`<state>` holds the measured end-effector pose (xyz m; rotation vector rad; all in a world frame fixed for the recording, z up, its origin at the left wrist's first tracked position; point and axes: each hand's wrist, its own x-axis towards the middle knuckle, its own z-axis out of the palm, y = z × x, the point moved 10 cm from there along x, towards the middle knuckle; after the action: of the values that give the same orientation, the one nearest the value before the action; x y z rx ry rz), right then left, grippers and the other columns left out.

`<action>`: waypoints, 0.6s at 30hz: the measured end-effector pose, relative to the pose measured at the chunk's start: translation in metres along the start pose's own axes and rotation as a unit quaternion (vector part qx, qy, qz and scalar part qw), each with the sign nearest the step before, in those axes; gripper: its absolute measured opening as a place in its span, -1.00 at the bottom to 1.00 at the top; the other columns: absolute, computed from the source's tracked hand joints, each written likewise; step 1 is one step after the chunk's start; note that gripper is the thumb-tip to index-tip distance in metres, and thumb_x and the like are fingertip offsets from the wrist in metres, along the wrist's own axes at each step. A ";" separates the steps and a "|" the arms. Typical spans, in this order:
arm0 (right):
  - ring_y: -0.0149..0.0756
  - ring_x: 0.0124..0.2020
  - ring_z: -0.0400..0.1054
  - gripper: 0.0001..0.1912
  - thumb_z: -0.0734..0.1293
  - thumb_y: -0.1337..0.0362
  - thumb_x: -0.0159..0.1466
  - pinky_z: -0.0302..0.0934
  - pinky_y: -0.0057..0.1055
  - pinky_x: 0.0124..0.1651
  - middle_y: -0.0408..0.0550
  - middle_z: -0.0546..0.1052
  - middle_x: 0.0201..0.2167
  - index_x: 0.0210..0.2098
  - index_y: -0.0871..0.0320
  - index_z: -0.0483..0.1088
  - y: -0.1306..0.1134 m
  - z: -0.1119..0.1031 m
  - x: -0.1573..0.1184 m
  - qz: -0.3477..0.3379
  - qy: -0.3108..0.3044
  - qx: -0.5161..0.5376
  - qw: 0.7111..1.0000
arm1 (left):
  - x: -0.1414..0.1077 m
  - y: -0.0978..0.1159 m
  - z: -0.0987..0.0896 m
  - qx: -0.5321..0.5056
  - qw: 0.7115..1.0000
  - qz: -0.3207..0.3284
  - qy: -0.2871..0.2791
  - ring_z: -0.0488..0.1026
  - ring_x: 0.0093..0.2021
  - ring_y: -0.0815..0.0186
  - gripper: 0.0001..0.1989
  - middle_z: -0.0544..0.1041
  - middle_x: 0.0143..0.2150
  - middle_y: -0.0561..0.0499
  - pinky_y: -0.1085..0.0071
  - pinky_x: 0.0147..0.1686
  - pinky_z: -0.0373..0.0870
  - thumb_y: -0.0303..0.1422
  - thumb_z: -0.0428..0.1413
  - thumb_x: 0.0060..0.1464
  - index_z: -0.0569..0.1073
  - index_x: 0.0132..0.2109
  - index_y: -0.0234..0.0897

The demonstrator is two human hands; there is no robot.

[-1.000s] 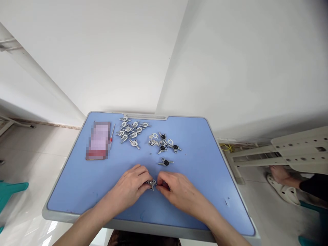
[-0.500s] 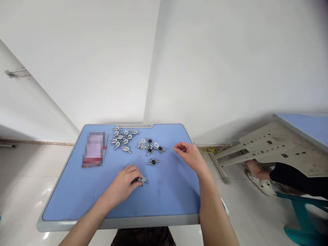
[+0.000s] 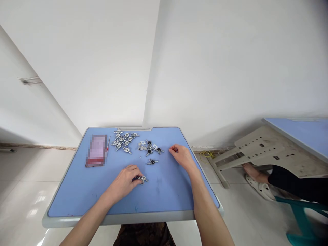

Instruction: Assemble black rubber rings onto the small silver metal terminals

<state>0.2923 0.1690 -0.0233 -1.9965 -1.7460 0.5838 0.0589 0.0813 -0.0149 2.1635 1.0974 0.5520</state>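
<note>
My left hand (image 3: 127,180) is pinching a small metal part with a flange and short prongs (image 3: 142,178) low over the near middle of the blue tabletop (image 3: 166,196). Further right, my right hand (image 3: 181,155) hovers over the table with thumb and fingertips pressed together; what they hold, if anything, is too small to make out. Between the hands lies a single metal part with a black round centre (image 3: 153,162). Behind it sits a loose cluster of similar black-centred parts (image 3: 149,151) along with flat oval metal plates (image 3: 142,143).
A pile of silver metal parts (image 3: 123,140) lies at the back of the table. Left of it are a thin tool with a red bit (image 3: 108,143) and a blurred flat object (image 3: 96,148). A second table (image 3: 299,131) and a person's foot (image 3: 256,171) are at right.
My right hand has moved slightly left, nearer the black-centred parts. My left hand stays on the same metal part. The whole view has shifted a little.
</note>
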 end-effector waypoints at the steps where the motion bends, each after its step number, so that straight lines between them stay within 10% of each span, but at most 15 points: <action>1: -0.31 -0.37 0.32 -0.81 0.21 0.27 0.17 0.13 -0.40 -0.27 -0.04 0.49 -0.42 -0.37 0.20 0.42 -0.001 -0.002 0.000 0.004 0.011 -0.005 1.000 | 0.000 0.000 0.000 -0.001 1.000 -0.001 0.000 0.38 -0.24 0.34 -0.92 0.46 -0.30 0.06 0.45 -0.26 0.29 -0.50 0.12 0.08 0.45 -0.25 -0.27; 7: -0.38 -0.44 0.24 -0.82 0.21 0.26 0.20 0.13 -0.43 -0.31 -0.08 0.48 -0.37 -0.32 0.18 0.41 -0.049 0.002 -0.015 -0.116 0.031 0.063 0.991 | 0.001 0.000 -0.001 0.006 1.000 0.000 -0.002 0.37 -0.24 0.34 -0.92 0.45 -0.30 0.06 0.45 -0.27 0.29 -0.50 0.12 0.07 0.46 -0.26 -0.27; 18: -0.41 -0.43 0.28 -0.87 0.26 0.29 0.20 0.14 -0.47 -0.33 -0.15 0.48 -0.46 -0.40 0.16 0.43 -0.105 0.052 -0.070 -0.238 -0.255 0.058 0.935 | 0.000 0.002 0.001 0.008 1.000 0.013 -0.009 0.36 -0.23 0.33 -0.93 0.46 -0.30 0.04 0.41 -0.26 0.29 -0.48 0.11 0.10 0.45 -0.24 -0.27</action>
<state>0.1690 0.1141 -0.0038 -1.3277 -2.3270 1.0632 0.0606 0.0806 -0.0140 2.1949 1.0692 0.5349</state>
